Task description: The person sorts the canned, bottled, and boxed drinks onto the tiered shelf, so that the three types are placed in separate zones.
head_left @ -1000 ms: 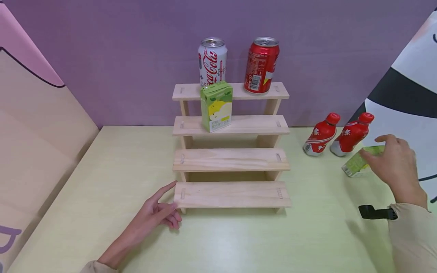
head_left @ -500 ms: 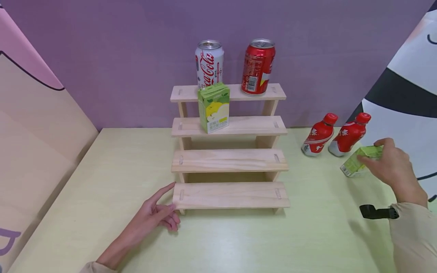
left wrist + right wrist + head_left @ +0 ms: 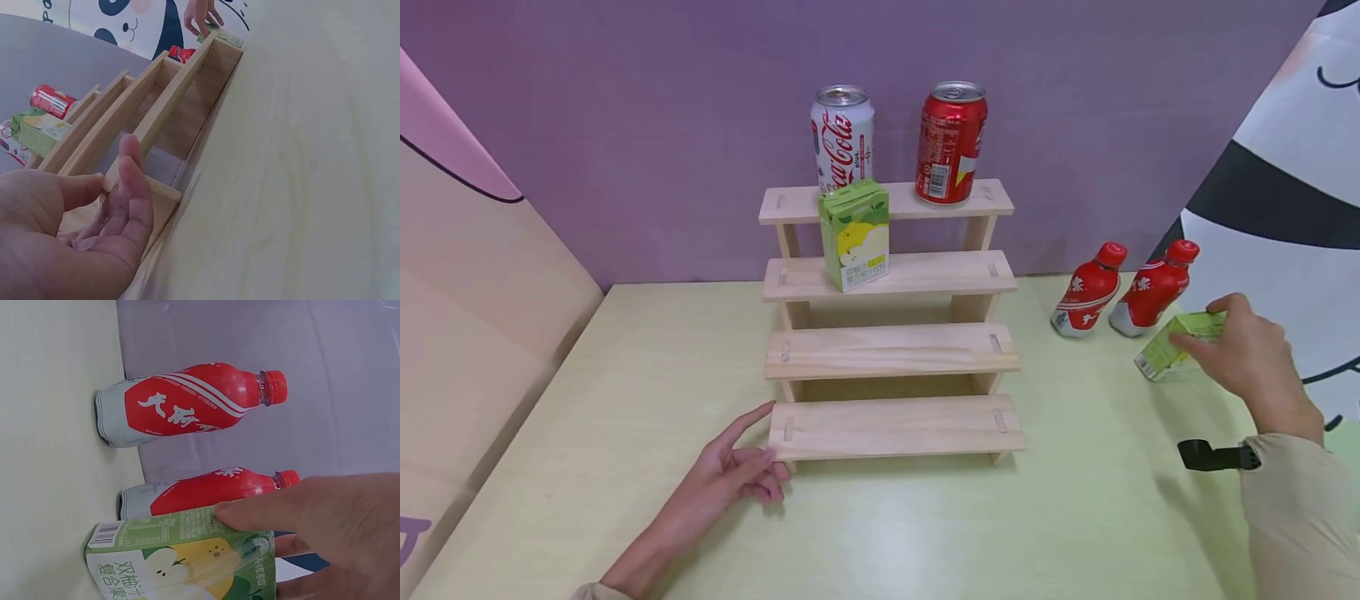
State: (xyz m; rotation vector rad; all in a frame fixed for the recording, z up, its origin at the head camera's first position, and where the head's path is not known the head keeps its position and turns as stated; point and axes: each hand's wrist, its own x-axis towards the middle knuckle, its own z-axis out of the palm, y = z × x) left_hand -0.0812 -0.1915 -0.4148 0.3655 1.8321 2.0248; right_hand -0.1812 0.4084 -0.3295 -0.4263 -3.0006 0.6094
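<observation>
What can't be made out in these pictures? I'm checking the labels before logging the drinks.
- Green carton, head view: the right hand covers its far end; small print is too small.
- Same carton, right wrist view: bottom edge cuts off the label.
- White can, head view: the shelf carton hides its base.
- Left hand, left wrist view: the frame edge crops the palm.

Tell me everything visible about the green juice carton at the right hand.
The green juice carton is a small box-shaped drink pack, apparently coated paperboard, printed with a pale apple, white characters and a barcode near its base. In the head view it stands tilted on the table, right of the wooden shelf and just in front of the two red bottles. The right hand grips its top end, fingers over the upper edge. A clear wrapped straw seems to lie on its face.
</observation>
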